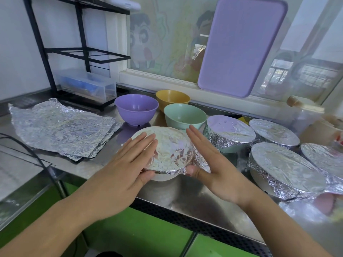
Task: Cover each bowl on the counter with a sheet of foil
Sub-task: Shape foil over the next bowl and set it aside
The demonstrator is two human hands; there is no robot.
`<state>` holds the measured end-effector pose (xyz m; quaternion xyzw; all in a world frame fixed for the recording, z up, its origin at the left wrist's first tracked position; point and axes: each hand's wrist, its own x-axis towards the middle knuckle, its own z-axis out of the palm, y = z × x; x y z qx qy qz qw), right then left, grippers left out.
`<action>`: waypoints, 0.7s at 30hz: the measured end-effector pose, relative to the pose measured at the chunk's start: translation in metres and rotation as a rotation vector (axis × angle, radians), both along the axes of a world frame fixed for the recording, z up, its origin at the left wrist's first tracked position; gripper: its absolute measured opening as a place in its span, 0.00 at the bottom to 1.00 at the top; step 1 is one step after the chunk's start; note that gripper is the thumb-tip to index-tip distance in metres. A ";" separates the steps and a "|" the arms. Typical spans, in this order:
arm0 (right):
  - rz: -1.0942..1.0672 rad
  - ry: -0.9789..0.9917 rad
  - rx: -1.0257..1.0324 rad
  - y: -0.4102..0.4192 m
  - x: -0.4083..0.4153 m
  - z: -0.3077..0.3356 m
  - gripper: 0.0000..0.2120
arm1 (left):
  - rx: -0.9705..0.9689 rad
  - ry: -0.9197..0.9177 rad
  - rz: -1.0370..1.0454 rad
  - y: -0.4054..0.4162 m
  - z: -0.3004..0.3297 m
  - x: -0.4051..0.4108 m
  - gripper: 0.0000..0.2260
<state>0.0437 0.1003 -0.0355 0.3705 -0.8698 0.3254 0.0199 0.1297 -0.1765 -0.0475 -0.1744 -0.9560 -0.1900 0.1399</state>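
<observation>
At the far left of the counter we note a stack of foil sheets, lying flat and crinkled, its long axis running from far left to near right. Behind it stand a black rack and a clear plastic box.

Right of the stack, toward the far edge, three bowls stand upright and uncovered, mouths upward: a purple bowl, a yellow bowl and a green bowl.

At the near centre we find the foil-covered bowl, mouth up, foil stretched across its rim and folded down the sides. The left hand lies with straight fingers flat on the foil's left part, thumb under the rim. The right hand presses straight fingers along the bowl's right side, thumb at the near rim. Neither grip is curled; both are wide, pressing foil.

To the right we count four wrapped bowls: one far, one farther right, one near, one at the edge. A purple tray leans against the window.
</observation>
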 end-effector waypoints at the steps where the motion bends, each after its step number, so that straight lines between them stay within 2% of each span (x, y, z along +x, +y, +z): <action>1: -0.015 -0.067 0.012 0.000 -0.002 0.000 0.42 | 0.032 -0.082 0.027 0.002 0.005 0.003 0.33; 3: -0.013 -0.156 0.030 -0.004 -0.004 -0.005 0.45 | 0.062 -0.166 0.102 0.010 0.016 0.009 0.41; 7: 0.001 -0.185 -0.017 -0.009 -0.002 -0.023 0.46 | 0.069 -0.128 0.260 0.032 0.021 0.004 0.52; 11: 0.014 -0.249 -0.063 -0.005 0.001 -0.016 0.42 | 0.025 -0.142 0.330 0.040 0.016 -0.005 0.52; 13: 0.023 -0.345 -0.217 -0.003 0.003 -0.007 0.33 | 0.047 -0.146 0.322 0.035 0.015 -0.006 0.52; 15: -0.056 -0.343 -0.291 -0.005 0.001 -0.001 0.26 | 0.088 -0.166 0.314 0.028 0.014 -0.007 0.53; 21: -0.155 -0.282 -0.207 -0.027 -0.007 -0.009 0.30 | 0.158 -0.208 0.298 0.017 0.017 -0.015 0.56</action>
